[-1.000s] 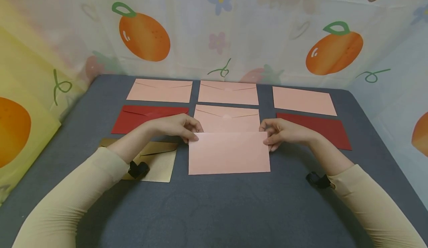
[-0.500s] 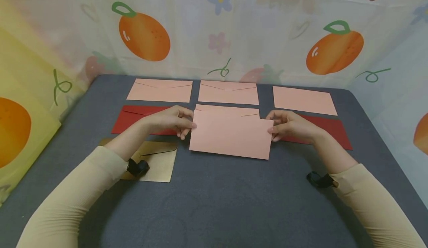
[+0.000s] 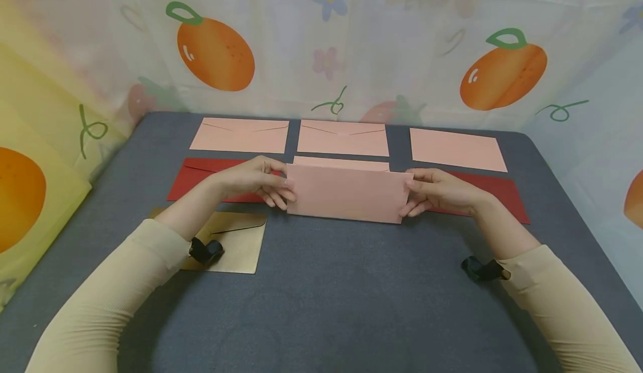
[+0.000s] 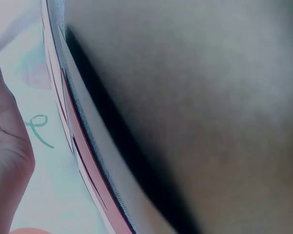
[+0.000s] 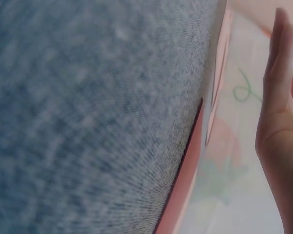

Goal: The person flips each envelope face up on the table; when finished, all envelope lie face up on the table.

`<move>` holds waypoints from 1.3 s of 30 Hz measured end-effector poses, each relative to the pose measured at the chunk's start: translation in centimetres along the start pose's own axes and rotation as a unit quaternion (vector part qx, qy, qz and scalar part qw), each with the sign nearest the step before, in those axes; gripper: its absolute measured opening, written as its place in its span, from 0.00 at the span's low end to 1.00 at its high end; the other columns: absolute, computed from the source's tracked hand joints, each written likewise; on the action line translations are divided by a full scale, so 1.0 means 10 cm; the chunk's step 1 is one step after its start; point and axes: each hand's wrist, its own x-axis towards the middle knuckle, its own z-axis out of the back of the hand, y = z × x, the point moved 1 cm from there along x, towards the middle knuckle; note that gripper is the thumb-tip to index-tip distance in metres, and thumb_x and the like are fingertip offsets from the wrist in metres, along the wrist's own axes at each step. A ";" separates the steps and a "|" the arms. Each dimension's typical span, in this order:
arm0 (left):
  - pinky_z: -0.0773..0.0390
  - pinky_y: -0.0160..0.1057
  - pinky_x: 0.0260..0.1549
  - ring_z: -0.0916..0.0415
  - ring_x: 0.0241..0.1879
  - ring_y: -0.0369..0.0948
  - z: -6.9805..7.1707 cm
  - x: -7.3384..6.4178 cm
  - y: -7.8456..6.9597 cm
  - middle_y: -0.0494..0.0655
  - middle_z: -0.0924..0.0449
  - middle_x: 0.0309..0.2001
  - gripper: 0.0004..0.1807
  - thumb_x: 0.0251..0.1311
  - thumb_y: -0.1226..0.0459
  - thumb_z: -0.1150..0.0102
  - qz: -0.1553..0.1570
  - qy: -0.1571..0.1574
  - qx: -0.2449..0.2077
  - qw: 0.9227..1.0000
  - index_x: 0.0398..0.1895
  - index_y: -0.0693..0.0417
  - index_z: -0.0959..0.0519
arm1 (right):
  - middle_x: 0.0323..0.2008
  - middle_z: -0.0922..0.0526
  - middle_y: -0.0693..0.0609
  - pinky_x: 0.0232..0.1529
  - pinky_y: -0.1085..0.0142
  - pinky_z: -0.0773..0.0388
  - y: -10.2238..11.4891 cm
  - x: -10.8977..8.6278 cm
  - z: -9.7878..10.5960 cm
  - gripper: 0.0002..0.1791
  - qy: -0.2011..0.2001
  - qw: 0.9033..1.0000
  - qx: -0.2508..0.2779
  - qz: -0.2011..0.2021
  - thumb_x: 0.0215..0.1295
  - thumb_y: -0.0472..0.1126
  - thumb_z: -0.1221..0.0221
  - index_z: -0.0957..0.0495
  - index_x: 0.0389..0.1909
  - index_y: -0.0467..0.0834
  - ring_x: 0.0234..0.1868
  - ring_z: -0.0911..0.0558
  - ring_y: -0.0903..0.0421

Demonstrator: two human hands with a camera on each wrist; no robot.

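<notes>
Your left hand (image 3: 258, 182) and right hand (image 3: 441, 191) pinch a pink envelope (image 3: 349, 194) at nine and three o'clock, apparently to steady it; a second envelope (image 3: 341, 163) peeks out behind at twelve.

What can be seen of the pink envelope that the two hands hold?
The pink envelope is rectangular and looks like matte paper; its visible face is plain, without flap lines. The left hand and right hand hold its opposite short ends. In the head view, it slants slightly down rightward, partly covering another pink envelope.
</notes>
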 end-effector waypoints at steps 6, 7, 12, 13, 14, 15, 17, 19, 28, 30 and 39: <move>0.14 0.34 0.34 0.11 0.37 0.41 0.07 -0.05 0.03 0.46 0.11 0.43 0.07 0.68 0.65 0.44 -0.065 0.044 -0.064 0.995 0.41 0.50 0.16 | 0.53 0.15 0.45 0.56 0.61 0.17 -0.01 -0.03 0.03 0.16 0.048 0.995 0.046 0.068 0.79 0.37 0.56 0.22 0.57 0.40 0.54 0.14 0.52; 0.14 0.34 0.35 0.11 0.38 0.41 0.08 -0.05 0.03 0.45 0.11 0.45 0.09 0.69 0.65 0.46 -0.082 0.056 -0.070 0.993 0.43 0.49 0.15 | 0.54 0.15 0.46 0.56 0.62 0.17 -0.01 -0.03 0.02 0.17 0.038 0.996 0.041 0.070 0.78 0.37 0.55 0.21 0.57 0.39 0.55 0.14 0.53; 0.13 0.36 0.39 0.13 0.39 0.37 0.08 -0.04 0.01 0.41 0.11 0.44 0.12 0.71 0.62 0.48 -0.109 0.047 -0.066 0.991 0.43 0.50 0.13 | 0.46 0.13 0.55 0.51 0.66 0.16 0.03 -0.01 -0.02 0.10 -0.101 0.994 -0.039 0.034 0.70 0.33 0.44 0.17 0.47 0.42 0.48 0.15 0.61; 0.13 0.36 0.40 0.15 0.38 0.36 0.07 -0.03 0.01 0.40 0.11 0.41 0.11 0.70 0.62 0.46 -0.103 0.033 -0.055 0.993 0.42 0.49 0.13 | 0.43 0.14 0.57 0.49 0.67 0.16 0.04 0.01 -0.04 0.09 -0.129 0.989 -0.062 0.024 0.67 0.32 0.41 0.17 0.46 0.43 0.46 0.16 0.62; 0.13 0.37 0.40 0.16 0.36 0.35 0.05 -0.02 0.01 0.39 0.12 0.39 0.09 0.68 0.64 0.43 -0.093 0.016 -0.047 0.994 0.40 0.50 0.13 | 0.41 0.16 0.58 0.48 0.68 0.16 0.04 0.02 -0.05 0.09 -0.148 0.986 -0.081 0.018 0.65 0.32 0.38 0.18 0.45 0.43 0.45 0.18 0.61; 0.13 0.37 0.39 0.18 0.34 0.35 0.04 -0.01 0.00 0.38 0.13 0.37 0.06 0.65 0.65 0.40 -0.083 -0.001 -0.039 0.996 0.37 0.50 0.13 | 0.40 0.18 0.57 0.46 0.67 0.17 0.05 0.03 -0.06 0.11 -0.161 0.982 -0.099 0.014 0.63 0.32 0.37 0.20 0.45 0.42 0.44 0.19 0.60; 0.14 0.37 0.38 0.21 0.31 0.35 0.03 0.02 0.01 0.38 0.16 0.31 0.03 0.61 0.68 0.37 -0.065 -0.027 -0.023 0.997 0.35 0.52 0.16 | 0.40 0.24 0.54 0.43 0.67 0.17 0.05 0.06 -0.09 0.18 -0.175 0.976 -0.128 0.009 0.59 0.31 0.34 0.26 0.49 0.41 0.40 0.19 0.59; 0.13 0.37 0.37 0.22 0.29 0.36 0.02 0.04 0.02 0.39 0.18 0.27 0.05 0.61 0.70 0.37 -0.054 -0.043 -0.009 0.998 0.38 0.56 0.23 | 0.41 0.29 0.50 0.40 0.66 0.18 0.06 0.09 -0.12 0.27 -0.177 0.974 -0.138 0.009 0.57 0.29 0.34 0.34 0.55 0.39 0.35 0.19 0.57; 0.13 0.37 0.39 0.16 0.34 0.38 0.06 0.10 0.09 0.41 0.14 0.32 0.23 0.63 0.69 0.40 -0.012 -0.107 0.038 0.993 0.56 0.68 0.37 | 0.44 0.35 0.46 0.36 0.61 0.14 0.09 0.14 -0.21 0.36 -0.201 0.967 -0.154 0.014 0.57 0.29 0.33 0.47 0.58 0.39 0.26 0.13 0.51; 0.13 0.37 0.40 0.17 0.34 0.39 0.06 0.10 0.08 0.42 0.15 0.32 0.22 0.63 0.68 0.39 -0.008 -0.114 0.053 0.992 0.56 0.68 0.35 | 0.39 0.32 0.47 0.33 0.60 0.14 0.09 0.13 -0.20 0.31 -0.211 0.964 -0.160 0.001 0.60 0.33 0.33 0.44 0.56 0.37 0.25 0.15 0.50; 0.18 0.34 0.36 0.20 0.34 0.37 0.08 0.07 -0.16 0.40 0.18 0.35 0.12 0.68 0.66 0.46 -0.031 -0.141 0.052 0.988 0.51 0.62 0.27 | 0.38 0.24 0.42 0.39 0.52 0.16 0.16 0.15 -0.18 0.24 -0.218 0.957 -0.191 -0.022 0.68 0.45 0.39 0.36 0.56 0.36 0.33 0.20 0.45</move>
